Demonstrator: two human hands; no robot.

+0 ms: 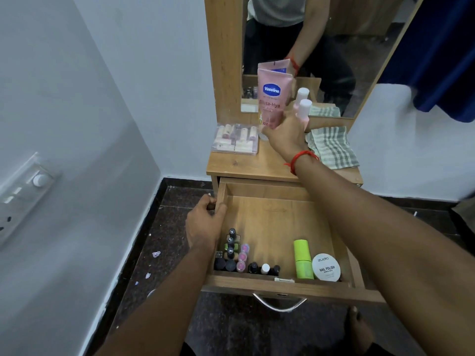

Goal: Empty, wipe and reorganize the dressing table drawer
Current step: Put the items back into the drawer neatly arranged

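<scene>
- I am looking down at the open drawer [277,217] of the dressing table.
- My right hand [285,134] is up behind the drawer, over the table top [257,165]. Its fingers are curled round two things at once: a pink tube [272,96] and a small pink bottle [303,110] with a white cap.
- My left hand [204,222] is at the left side of the drawer. Its fingers wrap over the side wall and grip it.
- The back half of the drawer is bare wood.
- In the front left corner of the drawer stand lots of little nail polish bottles [236,255], close together.
- In the front right of the drawer are a green bottle [302,259] and a round white tub [326,267], side by side.
- Behind the drawer, on the table top, lie a striped cloth [331,147] and a clear box [235,140] of small sticks.
- I think the job is about half done. I cannot tell if the tube and bottle are going out or coming back in.
- If I am taking things out, the front row has to come out, then I wipe with the cloth, then I put it all back neatly.
- If I am putting things back, the tube, the bottle and the clear box are what is left.
</scene>
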